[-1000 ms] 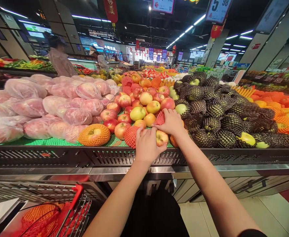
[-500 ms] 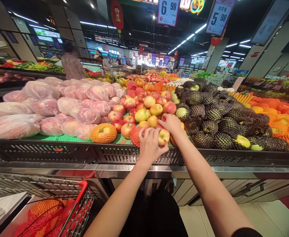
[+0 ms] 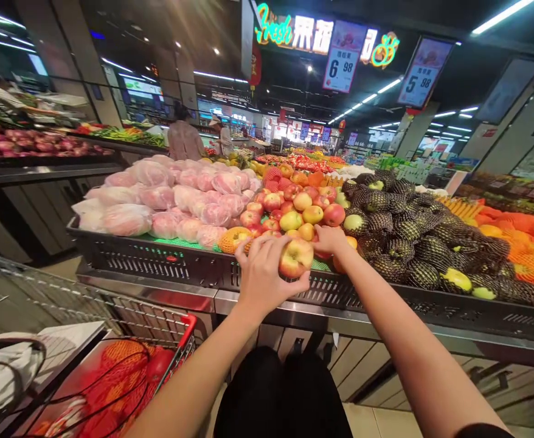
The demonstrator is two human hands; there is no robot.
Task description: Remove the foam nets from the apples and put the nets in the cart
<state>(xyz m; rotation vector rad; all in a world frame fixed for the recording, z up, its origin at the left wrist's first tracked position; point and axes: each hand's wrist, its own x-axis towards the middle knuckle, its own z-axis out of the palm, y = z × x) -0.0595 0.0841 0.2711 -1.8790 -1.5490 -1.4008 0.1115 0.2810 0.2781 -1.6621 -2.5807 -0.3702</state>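
Apple (image 3: pixel 295 258) sits in our left hand (image 3: pixel 262 274), fingers curled round it, just above the bin's front edge (image 3: pixel 194 267). Our right hand (image 3: pixel 331 238) rests loosely open on the apple pile (image 3: pixel 294 210), gripping nothing we can see.

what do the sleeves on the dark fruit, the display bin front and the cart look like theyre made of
The dark sleeves look like soft foam netting, matte with an open mesh. The display bin front seems to be moulded black plastic, dull and slotted. The cart appears to be metal wire, a shiny grid, with a glossy red plastic rim.
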